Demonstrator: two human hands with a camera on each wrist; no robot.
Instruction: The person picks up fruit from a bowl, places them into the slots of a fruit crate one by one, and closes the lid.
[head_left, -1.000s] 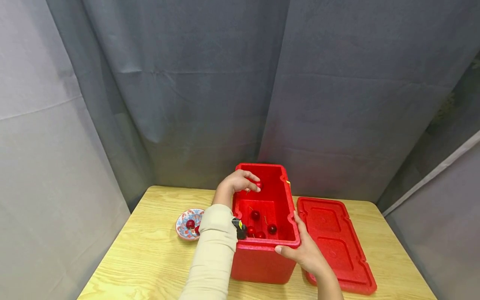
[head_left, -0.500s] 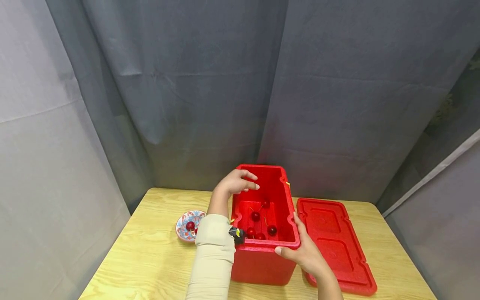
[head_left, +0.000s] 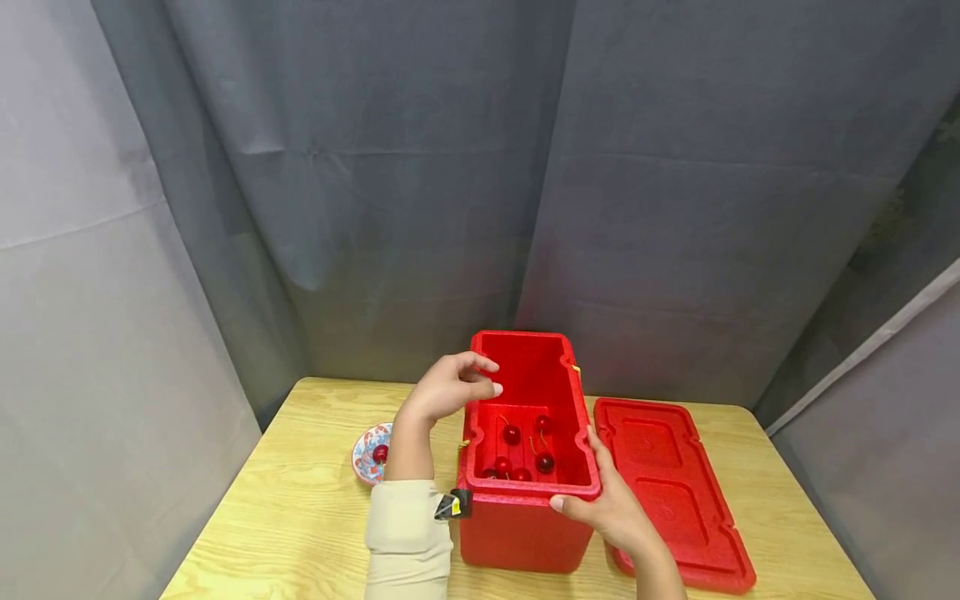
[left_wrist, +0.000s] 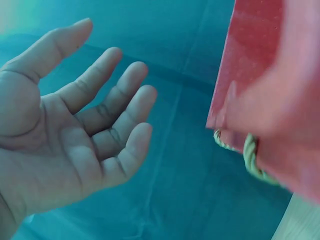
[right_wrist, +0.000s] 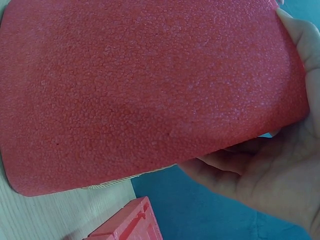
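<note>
A red foam box (head_left: 525, 533) stands uncovered on the table, with several cherries (head_left: 543, 462) on its floor. My left hand (head_left: 442, 389) hovers over the box's left rim, its fingers loosely spread and holding nothing; the left wrist view shows the bare palm. At the near right corner, my right hand (head_left: 618, 512) grips the box, thumb on the near rim and fingers along the right side. In the right wrist view those fingers (right_wrist: 215, 165) press against the box wall. A patterned plate (head_left: 360, 457) left of the box bears a cherry (head_left: 380, 454); my left forearm hides part of it.
The red lid (head_left: 675, 492) lies flat to the right of the box. Yellow rope (left_wrist: 252, 160) hangs at the box's side. Behind the wooden table (head_left: 262, 517) hangs a grey curtain (head_left: 405, 192).
A cherry has left my left hand and dropped onto the box floor among the others. My left hand has drawn back left and slightly down. The right hand stays at the corner.
</note>
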